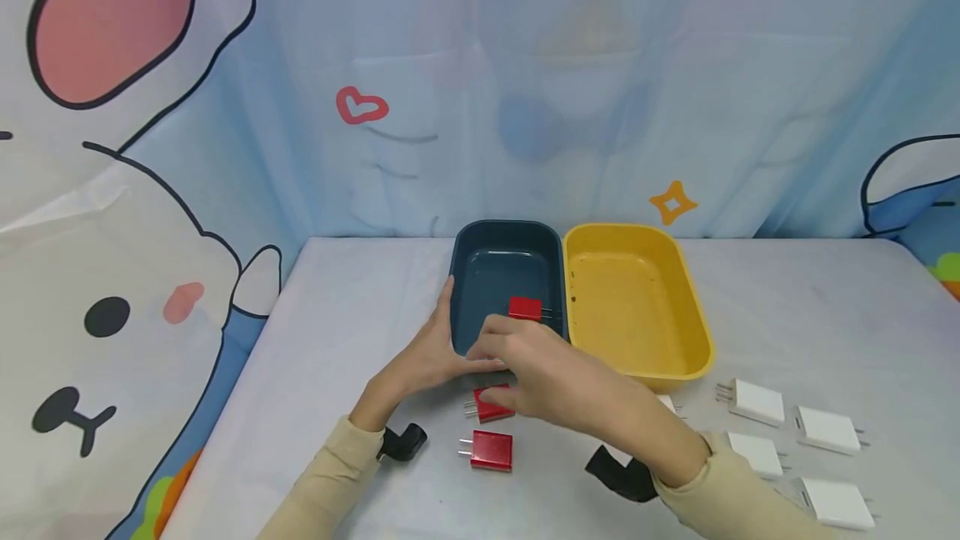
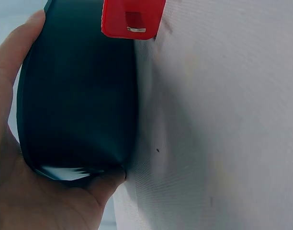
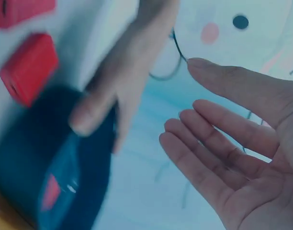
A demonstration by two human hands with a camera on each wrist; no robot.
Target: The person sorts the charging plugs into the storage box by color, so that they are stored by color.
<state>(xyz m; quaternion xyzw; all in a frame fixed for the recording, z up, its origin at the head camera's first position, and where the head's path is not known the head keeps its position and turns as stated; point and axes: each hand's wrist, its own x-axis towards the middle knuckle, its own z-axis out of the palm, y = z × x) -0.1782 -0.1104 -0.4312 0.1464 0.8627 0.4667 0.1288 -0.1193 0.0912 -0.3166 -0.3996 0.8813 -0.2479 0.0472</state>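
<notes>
My left hand (image 1: 431,348) holds a dark blue bin (image 1: 507,225) by its near left corner. Its thumb lies along the near wall and its fingers reach up the left side. Inside the bin lies a red charger plug (image 1: 525,308), prongs to the right. Over the bin's near rim is my right hand (image 1: 534,365); the right wrist view shows its palm (image 3: 261,196) bare and fingers spread, holding nothing. Below it on the table lie another red plug (image 1: 497,413), partly covered by the thumb, and a red plug (image 1: 492,450) nearer me, both with prongs to the left.
A yellow bin (image 1: 693,307) stands against the blue bin's right side. Several white charger plugs (image 1: 757,402) lie on the white table (image 1: 367,282) at the right, one partly behind my right forearm. A printed curtain (image 1: 465,107) hangs behind the table.
</notes>
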